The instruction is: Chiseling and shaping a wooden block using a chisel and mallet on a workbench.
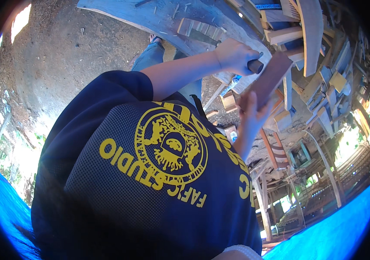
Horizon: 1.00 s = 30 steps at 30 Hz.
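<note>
My left hand (237, 56) is closed round a tool with a dark cylindrical handle (254, 66) and what looks like a flat metal blade (204, 40) pointing up-left. The blade is over a notched wooden piece (187, 27) on a long, pale plank bench (128, 13); whether they touch I cannot tell. Below and right of it, my right hand (254, 110) grips a reddish-brown wooden block (273, 71), held at a slant with its upper end just right of the tool handle. A blue-and-white object (232, 84) lies near the bench's near edge.
Piled boards and offcuts (336, 80) fill the right side, with a curved board (312, 43) standing out. A slatted wooden chair frame (276, 151) is farther right. Dirt floor (55, 52) lies at left under scattered debris. My foot (154, 38) is beside the bench. Blue tarps (332, 221) edge the view.
</note>
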Motion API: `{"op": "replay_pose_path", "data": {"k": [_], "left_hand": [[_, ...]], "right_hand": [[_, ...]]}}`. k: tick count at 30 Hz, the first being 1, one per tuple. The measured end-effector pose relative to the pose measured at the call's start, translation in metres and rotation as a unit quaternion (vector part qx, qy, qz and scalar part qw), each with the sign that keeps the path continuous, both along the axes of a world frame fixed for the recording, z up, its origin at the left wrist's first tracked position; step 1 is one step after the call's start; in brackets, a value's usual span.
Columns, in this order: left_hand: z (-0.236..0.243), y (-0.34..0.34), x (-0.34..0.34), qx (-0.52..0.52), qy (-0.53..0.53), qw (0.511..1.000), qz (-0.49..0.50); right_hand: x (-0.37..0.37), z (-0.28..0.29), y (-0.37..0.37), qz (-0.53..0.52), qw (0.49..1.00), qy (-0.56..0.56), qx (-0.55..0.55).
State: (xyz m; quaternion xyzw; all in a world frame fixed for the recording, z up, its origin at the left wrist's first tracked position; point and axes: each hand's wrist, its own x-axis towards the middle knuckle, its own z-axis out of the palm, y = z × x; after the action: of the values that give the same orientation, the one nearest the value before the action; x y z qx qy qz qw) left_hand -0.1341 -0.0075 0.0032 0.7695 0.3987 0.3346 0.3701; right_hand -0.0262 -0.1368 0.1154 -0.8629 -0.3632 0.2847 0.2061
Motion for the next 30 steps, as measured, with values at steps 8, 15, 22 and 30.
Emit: {"op": "replay_pose_path", "data": {"k": [8, 15, 22, 30], "left_hand": [[-0.003, 0.003, 0.009, 0.000, 0.019, 1.000, -0.016], [-0.018, -0.003, 0.016, 0.030, 0.020, 0.999, -0.019], [-0.029, -0.006, 0.023, 0.000, 0.019, 0.999, -0.050], [-0.023, -0.006, 0.026, 0.016, 0.041, 0.998, -0.038]], "right_hand": [[0.006, 0.020, 0.012, -0.119, 0.957, 0.046, 0.259], [0.046, 0.064, 0.033, -0.211, 0.959, 0.145, 0.120], [-0.020, 0.014, 0.015, -0.161, 0.961, 0.227, -0.006], [0.025, -0.001, 0.013, -0.183, 0.962, 0.030, 0.202]]}}
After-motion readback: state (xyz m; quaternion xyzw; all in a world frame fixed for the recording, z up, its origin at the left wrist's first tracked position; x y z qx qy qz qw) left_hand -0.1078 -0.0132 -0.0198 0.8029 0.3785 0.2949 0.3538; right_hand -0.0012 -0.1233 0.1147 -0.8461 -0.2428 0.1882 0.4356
